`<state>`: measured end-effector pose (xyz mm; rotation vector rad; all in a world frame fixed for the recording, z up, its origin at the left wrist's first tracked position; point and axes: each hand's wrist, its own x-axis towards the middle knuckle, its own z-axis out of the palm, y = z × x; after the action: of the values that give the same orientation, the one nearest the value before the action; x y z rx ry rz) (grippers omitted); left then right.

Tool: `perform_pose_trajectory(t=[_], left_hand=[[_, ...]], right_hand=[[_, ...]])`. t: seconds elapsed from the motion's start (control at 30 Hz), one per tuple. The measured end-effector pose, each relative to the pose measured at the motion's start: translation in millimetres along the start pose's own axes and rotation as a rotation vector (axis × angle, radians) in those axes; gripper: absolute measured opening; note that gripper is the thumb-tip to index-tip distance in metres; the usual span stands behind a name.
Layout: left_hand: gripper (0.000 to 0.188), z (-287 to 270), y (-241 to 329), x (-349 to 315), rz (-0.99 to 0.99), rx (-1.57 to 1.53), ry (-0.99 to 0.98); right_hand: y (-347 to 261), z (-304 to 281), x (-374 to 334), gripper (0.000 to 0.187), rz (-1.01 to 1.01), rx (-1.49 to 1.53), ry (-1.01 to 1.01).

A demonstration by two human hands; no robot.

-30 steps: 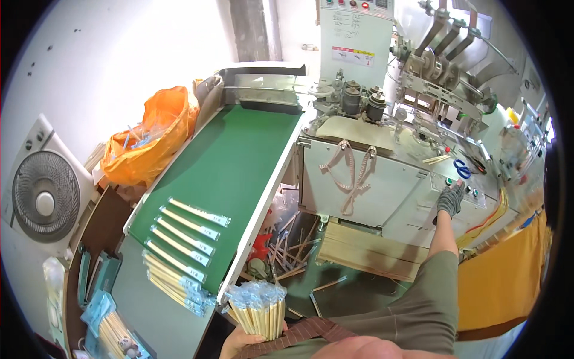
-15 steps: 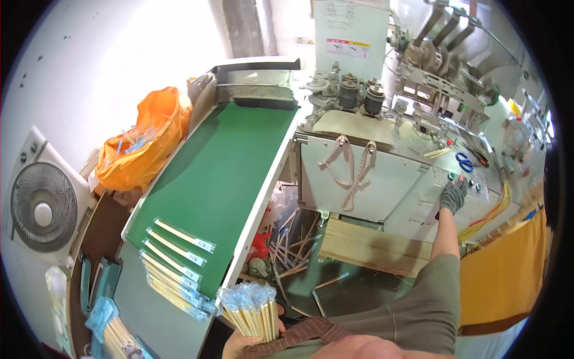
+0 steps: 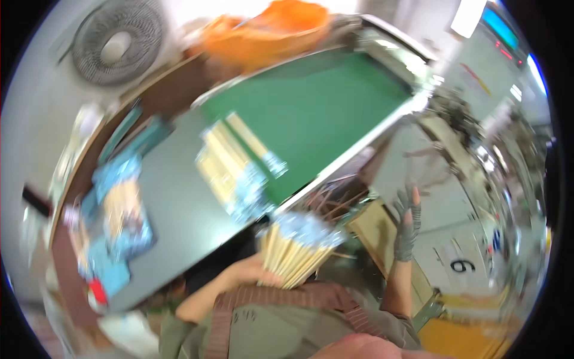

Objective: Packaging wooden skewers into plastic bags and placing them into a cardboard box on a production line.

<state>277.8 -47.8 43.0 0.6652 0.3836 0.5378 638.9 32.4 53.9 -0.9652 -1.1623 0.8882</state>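
Close to my body, my left hand (image 3: 250,272) is closed around a thick bundle of wrapped chopsticks (image 3: 299,254). The bundle's clear and pale blue wrapper ends point up and away from me. My right hand (image 3: 407,230), in a grey fingerless glove, is raised off to the right with its fingers stretched out and nothing in it. It is somewhat blurred. More wrapped chopsticks (image 3: 222,164) lie side by side at the near end of the green conveyor belt (image 3: 323,102), their blue ends towards me.
On the grey tabletop (image 3: 173,221) at the left lie blue bags of chopsticks (image 3: 124,206). A fan (image 3: 116,45) and an orange bag (image 3: 269,33) stand farther back. The white machine cabinet (image 3: 445,251) is at the right, with a wooden board (image 3: 373,230) below it.
My view has swung to the left. My right hand has left the button panel and come closer to my body. The chopsticks on the belt lie closer together. My left hand still holds its bundle.
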Motion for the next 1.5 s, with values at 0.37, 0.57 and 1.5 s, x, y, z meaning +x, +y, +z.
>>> perform_pose_trajectory(t=[0.37,0.57,1.5], left_hand=[[0.073,-18,-39,-95,0.379,-0.318,0.038],[0.081,-9,-62,-153,0.635,0.034,0.621],[0.01,-120,42,-496,-0.068,1.593,1.633]], right_hand=[[-32,335,-24,0.041,0.511,0.466,-1.643],[30,383,-83,0.035,0.975,0.596,-1.339],[45,445,-89,0.033,1.023,0.417,-1.318]])
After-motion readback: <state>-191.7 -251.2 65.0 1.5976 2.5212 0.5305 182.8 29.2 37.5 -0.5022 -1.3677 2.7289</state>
